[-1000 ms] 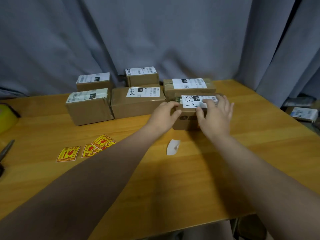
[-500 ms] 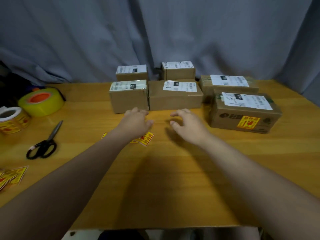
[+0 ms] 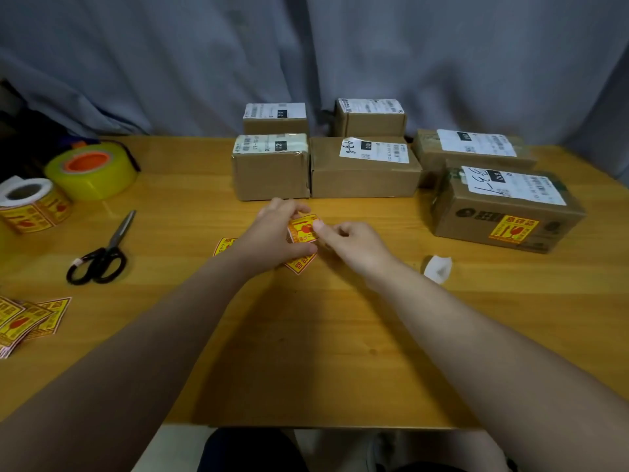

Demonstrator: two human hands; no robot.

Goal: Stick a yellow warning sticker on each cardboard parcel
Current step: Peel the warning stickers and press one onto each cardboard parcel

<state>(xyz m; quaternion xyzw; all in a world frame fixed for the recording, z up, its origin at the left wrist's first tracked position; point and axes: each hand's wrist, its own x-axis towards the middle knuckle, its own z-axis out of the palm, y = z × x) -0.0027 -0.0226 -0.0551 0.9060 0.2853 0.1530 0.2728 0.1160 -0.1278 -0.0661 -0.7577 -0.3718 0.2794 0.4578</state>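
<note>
Several cardboard parcels with white labels stand at the back of the wooden table (image 3: 306, 352). The nearest one on the right (image 3: 503, 212) carries a yellow warning sticker (image 3: 513, 229) on its front face. The parcel in the middle (image 3: 364, 168) and the one left of it (image 3: 271, 168) show bare fronts. My left hand (image 3: 272, 233) holds a yellow sticker (image 3: 304, 228) just above the table, and my right hand (image 3: 354, 243) pinches its right edge. More loose stickers (image 3: 299, 264) lie under my hands.
Black scissors (image 3: 102, 253) lie at the left. A yellow tape roll (image 3: 91, 170) and a sticker roll (image 3: 32, 204) stand at the far left. Loose stickers (image 3: 27, 318) are stacked at the left edge. A white backing scrap (image 3: 438, 268) lies right of my right arm.
Both hands left the right parcel, which now shows a sticker, and came to the loose stickers at mid table. They have picked one up between them. The view swung left.
</note>
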